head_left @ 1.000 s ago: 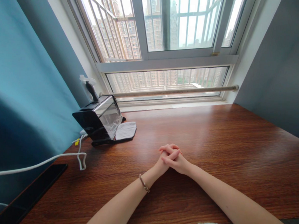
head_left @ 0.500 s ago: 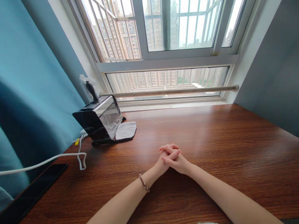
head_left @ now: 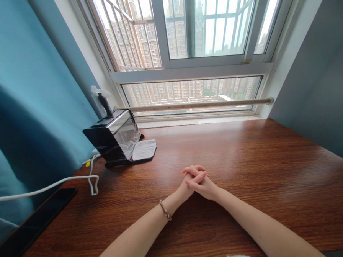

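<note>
My left hand point(head_left: 186, 186) and my right hand point(head_left: 208, 186) are clasped together, fingers interlaced, on the brown wooden table point(head_left: 230, 158). Both are closed around each other, and no object shows between them. The right thumb and fingers lie partly over the left hand, hiding some of its fingers. A beaded bracelet point(head_left: 165, 210) circles my left wrist. Farther off to the left stands a black box point(head_left: 103, 143) with a clear, shiny front. A white cloth pad point(head_left: 144, 150) lies on the flap at its foot, apart from my hands.
Behind the box rises a black-handled thing point(head_left: 104, 104) under clear plastic. A white cable point(head_left: 41, 190) loops over the left edge, near a flat black slab point(head_left: 40, 221). Blue curtain point(head_left: 33, 79) hangs at left. A metal rail point(head_left: 201, 105) crosses the window beyond the table.
</note>
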`<state>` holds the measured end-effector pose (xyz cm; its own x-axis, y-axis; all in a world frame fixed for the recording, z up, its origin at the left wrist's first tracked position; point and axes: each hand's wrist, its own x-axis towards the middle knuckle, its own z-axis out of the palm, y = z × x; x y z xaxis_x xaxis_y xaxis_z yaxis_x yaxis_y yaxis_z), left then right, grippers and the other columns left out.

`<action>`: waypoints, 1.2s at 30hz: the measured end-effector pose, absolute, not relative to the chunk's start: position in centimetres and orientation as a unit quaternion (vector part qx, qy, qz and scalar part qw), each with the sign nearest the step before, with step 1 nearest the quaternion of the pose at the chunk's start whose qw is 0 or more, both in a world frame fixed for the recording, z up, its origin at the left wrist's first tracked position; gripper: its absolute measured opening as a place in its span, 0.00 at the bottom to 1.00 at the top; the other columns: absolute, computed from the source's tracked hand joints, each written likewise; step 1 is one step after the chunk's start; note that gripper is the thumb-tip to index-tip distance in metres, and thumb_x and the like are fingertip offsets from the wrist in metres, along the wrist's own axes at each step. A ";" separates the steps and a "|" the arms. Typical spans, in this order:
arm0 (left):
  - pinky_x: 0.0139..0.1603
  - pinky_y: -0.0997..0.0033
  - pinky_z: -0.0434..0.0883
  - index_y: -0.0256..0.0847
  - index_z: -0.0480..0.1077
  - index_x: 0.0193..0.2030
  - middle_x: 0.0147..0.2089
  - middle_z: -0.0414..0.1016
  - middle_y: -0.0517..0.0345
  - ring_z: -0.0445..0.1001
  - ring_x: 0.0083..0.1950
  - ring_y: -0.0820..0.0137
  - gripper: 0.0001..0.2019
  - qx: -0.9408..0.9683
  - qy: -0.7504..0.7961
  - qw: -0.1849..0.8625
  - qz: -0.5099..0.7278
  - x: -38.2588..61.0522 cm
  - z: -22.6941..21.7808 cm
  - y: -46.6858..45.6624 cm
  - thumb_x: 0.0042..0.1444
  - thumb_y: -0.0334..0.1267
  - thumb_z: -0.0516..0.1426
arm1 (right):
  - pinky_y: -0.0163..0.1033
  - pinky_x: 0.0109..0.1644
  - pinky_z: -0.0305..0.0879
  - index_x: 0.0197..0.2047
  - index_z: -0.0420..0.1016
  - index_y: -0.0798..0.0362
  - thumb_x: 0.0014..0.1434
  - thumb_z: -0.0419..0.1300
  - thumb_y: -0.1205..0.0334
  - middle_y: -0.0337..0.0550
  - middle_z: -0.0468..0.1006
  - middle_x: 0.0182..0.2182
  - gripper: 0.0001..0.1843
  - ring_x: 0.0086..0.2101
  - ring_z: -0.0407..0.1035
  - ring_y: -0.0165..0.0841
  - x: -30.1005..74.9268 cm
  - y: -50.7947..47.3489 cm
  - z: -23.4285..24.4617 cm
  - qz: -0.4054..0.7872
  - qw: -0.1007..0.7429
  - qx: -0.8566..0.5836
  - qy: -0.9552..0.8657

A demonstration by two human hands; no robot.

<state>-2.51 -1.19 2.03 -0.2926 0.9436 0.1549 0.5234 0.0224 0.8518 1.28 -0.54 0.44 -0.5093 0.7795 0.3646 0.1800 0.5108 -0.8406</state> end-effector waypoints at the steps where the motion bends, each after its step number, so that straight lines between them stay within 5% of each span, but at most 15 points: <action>1: 0.32 0.73 0.68 0.38 0.68 0.33 0.29 0.56 0.55 0.65 0.38 0.66 0.12 0.539 0.681 0.230 0.439 -2.0 2.0 -1.2 0.52 0.42 0.48 | 0.39 0.46 0.60 0.49 0.63 0.50 0.55 0.53 0.63 0.42 0.65 0.39 0.17 0.42 0.62 0.33 1.3 -0.5 0.4 0.387 0.387 -0.308 -0.778; 5: 0.33 0.73 0.69 0.37 0.67 0.32 0.30 0.54 0.56 0.65 0.40 0.65 0.13 0.507 0.719 0.179 0.439 -0.7 1.5 -0.9 0.53 0.39 0.45 | 0.39 0.46 0.60 0.49 0.63 0.50 0.55 0.53 0.63 0.42 0.65 0.38 0.17 0.42 0.63 0.33 1.3 -0.5 0.4 0.387 0.386 -0.310 -0.778; 9: 0.44 0.68 0.68 0.32 0.64 0.42 0.34 0.53 0.54 0.62 0.47 0.62 0.18 0.451 0.797 0.067 0.396 -0.4 0.1 -0.4 0.53 0.29 0.37 | 0.39 0.45 0.61 0.49 0.63 0.50 0.55 0.53 0.64 0.42 0.65 0.38 0.16 0.41 0.63 0.32 1.3 -0.5 0.4 0.394 0.383 -0.306 -0.778; 14: 0.46 0.66 0.68 0.31 0.60 0.48 0.37 0.54 0.52 0.62 0.48 0.62 0.19 0.425 0.832 -0.005 0.357 -0.5 -1.1 0.0 0.51 0.26 0.38 | 0.39 0.45 0.61 0.49 0.63 0.50 0.55 0.53 0.63 0.42 0.65 0.38 0.17 0.41 0.63 0.33 1.4 -0.4 0.4 0.394 0.385 -0.307 -0.776; 20: 0.46 0.64 0.68 0.38 0.63 0.45 0.34 0.52 0.54 0.59 0.50 0.59 0.16 0.500 0.784 0.092 0.355 -0.4 -0.7 -0.1 0.54 0.37 0.41 | 0.39 0.45 0.61 0.49 0.63 0.50 0.55 0.53 0.63 0.42 0.65 0.38 0.17 0.41 0.63 0.33 1.4 -0.4 0.5 0.394 0.385 -0.309 -0.776; 24: 0.38 0.71 0.69 0.38 0.65 0.37 0.31 0.52 0.56 0.63 0.43 0.63 0.14 0.520 0.711 0.188 0.434 -0.8 -0.6 -0.1 0.52 0.42 0.44 | 0.39 0.45 0.61 0.49 0.63 0.49 0.55 0.53 0.63 0.42 0.65 0.38 0.17 0.41 0.63 0.33 1.4 -0.4 0.5 0.389 0.384 -0.310 -0.778; 31: 0.29 0.74 0.66 0.37 0.65 0.27 0.26 0.58 0.57 0.65 0.32 0.69 0.11 0.555 0.573 0.389 0.460 -5.5 -0.5 0.3 0.48 0.44 0.51 | 0.39 0.46 0.61 0.49 0.63 0.50 0.55 0.53 0.64 0.42 0.65 0.38 0.17 0.41 0.63 0.33 1.4 -0.4 0.4 0.390 0.385 -0.312 -0.776; 36: 0.29 0.75 0.65 0.37 0.66 0.29 0.27 0.60 0.56 0.65 0.32 0.69 0.10 0.538 0.562 0.407 0.479 -5.4 -0.4 0.2 0.48 0.43 0.50 | 0.39 0.46 0.61 0.49 0.63 0.50 0.55 0.53 0.64 0.42 0.65 0.39 0.16 0.42 0.62 0.33 1.4 -0.5 0.7 0.389 0.384 -0.310 -0.778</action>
